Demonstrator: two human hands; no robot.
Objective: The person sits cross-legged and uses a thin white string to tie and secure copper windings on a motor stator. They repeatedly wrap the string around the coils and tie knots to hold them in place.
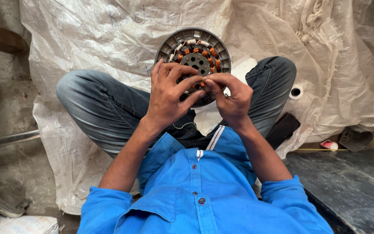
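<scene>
A round grey motor stator (pixel 195 50) with copper wire coils around a perforated hub rests upright between my crossed legs. My left hand (pixel 167 93) grips its lower left side, fingers spread over the coils. My right hand (pixel 230 97) pinches a copper coil at the lower edge, thumb and fingertips pressed together beside the left fingers. The lower part of the stator is hidden behind both hands.
A white woven plastic sheet (pixel 109 34) covers the floor under me. A roll of white tape (pixel 296 92) and a black phone (pixel 283 130) lie by my right knee. A dark slab (pixel 351 186) lies at right, a metal bar (pixel 5 139) at left.
</scene>
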